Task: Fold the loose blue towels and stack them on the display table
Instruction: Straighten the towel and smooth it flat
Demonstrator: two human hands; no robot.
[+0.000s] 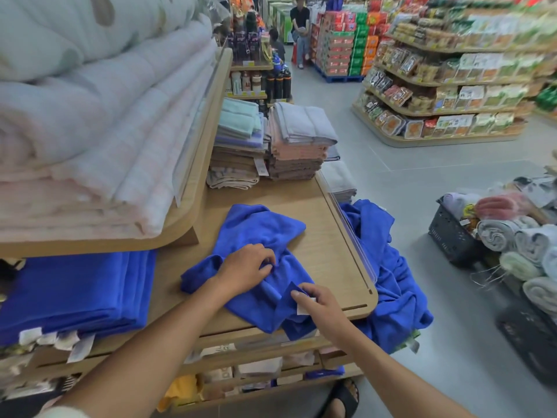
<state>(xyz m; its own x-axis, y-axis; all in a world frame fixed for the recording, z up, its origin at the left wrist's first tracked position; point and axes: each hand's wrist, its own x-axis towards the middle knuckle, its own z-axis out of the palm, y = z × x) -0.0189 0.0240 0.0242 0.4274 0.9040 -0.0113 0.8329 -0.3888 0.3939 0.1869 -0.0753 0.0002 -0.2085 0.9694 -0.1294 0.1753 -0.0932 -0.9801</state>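
My left hand bunches the crumpled blue towel at lower centre on the table; my right hand pinches its tagged corner. It overhangs the near edge, so a hard tug could drag it off onto the floor, I think.

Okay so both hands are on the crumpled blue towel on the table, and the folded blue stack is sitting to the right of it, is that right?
Not quite. The left hand and right hand are both on the crumpled blue towel on the table, but the folded blue stack sits to its left, not its right; the head view shows it.
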